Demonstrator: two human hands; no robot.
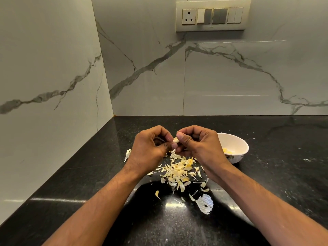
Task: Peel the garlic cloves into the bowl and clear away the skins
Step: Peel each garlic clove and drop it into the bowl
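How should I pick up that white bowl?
Hold the white bowl by its rim, coming from above on its right side. It stands upright and open, and that side is clear; the right hand blocks its left edge.

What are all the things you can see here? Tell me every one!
garlic clove: one, pale, pinched between both hands above the counter
garlic skins: a pile, cream and yellow, on the counter under the hands
big skin piece: one, white, on the counter nearest the camera
bowl: one, white, on the counter beside the right hand, yellowish pieces inside
counter: one, black speckled
wall: white marble with grey veins
switch panel: one, cream, high on the wall
left hand: one, gripping the clove
right hand: one, gripping the clove
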